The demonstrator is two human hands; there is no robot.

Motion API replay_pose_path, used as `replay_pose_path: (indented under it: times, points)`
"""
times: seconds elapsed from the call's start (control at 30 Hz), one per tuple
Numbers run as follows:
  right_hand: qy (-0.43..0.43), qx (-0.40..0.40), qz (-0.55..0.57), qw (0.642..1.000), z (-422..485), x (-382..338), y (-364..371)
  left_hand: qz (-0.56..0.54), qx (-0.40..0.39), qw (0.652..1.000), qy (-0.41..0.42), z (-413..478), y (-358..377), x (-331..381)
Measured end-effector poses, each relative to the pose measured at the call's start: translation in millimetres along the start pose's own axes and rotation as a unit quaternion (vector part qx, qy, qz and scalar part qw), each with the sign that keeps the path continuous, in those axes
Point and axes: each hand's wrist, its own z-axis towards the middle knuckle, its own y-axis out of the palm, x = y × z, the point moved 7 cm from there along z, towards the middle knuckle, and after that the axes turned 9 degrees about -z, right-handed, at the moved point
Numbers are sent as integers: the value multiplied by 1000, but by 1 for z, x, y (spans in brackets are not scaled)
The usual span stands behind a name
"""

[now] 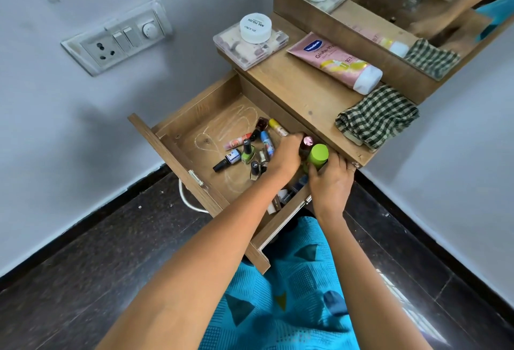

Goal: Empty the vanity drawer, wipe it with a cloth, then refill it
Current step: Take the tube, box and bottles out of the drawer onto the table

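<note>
While the open wooden vanity drawer (pixel 211 127) holds a scatter of small nail-polish bottles (pixel 244 152), we judge the emptying only partly done. Our left hand (pixel 288 156) grips a dark pink-capped bottle (pixel 307 142) and our right hand (pixel 331 183) clasps a green-capped bottle (pixel 318 155). The folded green-checked cloth (pixel 378 117) lies on the wooden vanity top (pixel 300 94), with wiping and refilling ahead.

turquoise garment (pixel 292 308), dark triangle pattern; bare forearms (pixel 222 238); perhaps thin ring (pixel 351 167), right hand (pixel 329 180)

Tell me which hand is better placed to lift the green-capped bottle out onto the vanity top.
Right, likely. The right hand grips the green-capped bottle, close under the vanity top; the left hand is at the pink-capped bottle beside it.
</note>
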Motion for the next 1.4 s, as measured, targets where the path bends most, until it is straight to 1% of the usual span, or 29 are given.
replay_pose_path:
  times: [0.1, 0.23, 0.33, 0.6, 0.7, 0.83, 0.97, 1.1, 1.23, 1.4]
  points:
    - [20, 0, -4, 1000, 2, -1, -3, 10, 4, 1000, 11, -2, -3, -2]
    - [1, -4, 5, 1000, 1, -4, -8, -5, 8, 1000, 12, -9, -8, -3]
    - [-9, 2, 42, 999, -3, -8, -14, -8, 21, 1000, 9, -14, -14, -3]
    - [7, -23, 145, 989, -6, -17, -39, -40, 69, 997, 19, -30, -43, 4]
    - [-2, -17, 189, 982, -3, -25, -55, -45, 86, 995, 34, -34, -58, 13]
    - [-6, -13, 218, 976, 11, -35, -73, -41, 116, 990, 70, -36, -81, 38]
    - [-6, 0, 249, 968, 34, -43, -91, -83, 125, 984, 95, -26, -97, 63]
    - [-16, 20, 245, 969, 61, -48, -105, -117, 123, 978, 121, -6, -100, 86]
    - [-32, 41, 211, 976, 85, -48, -108, -95, 125, 978, 134, 17, -91, 97]
    - [-34, 46, 180, 982, 102, -41, -100, -88, 127, 980, 126, 43, -77, 96]
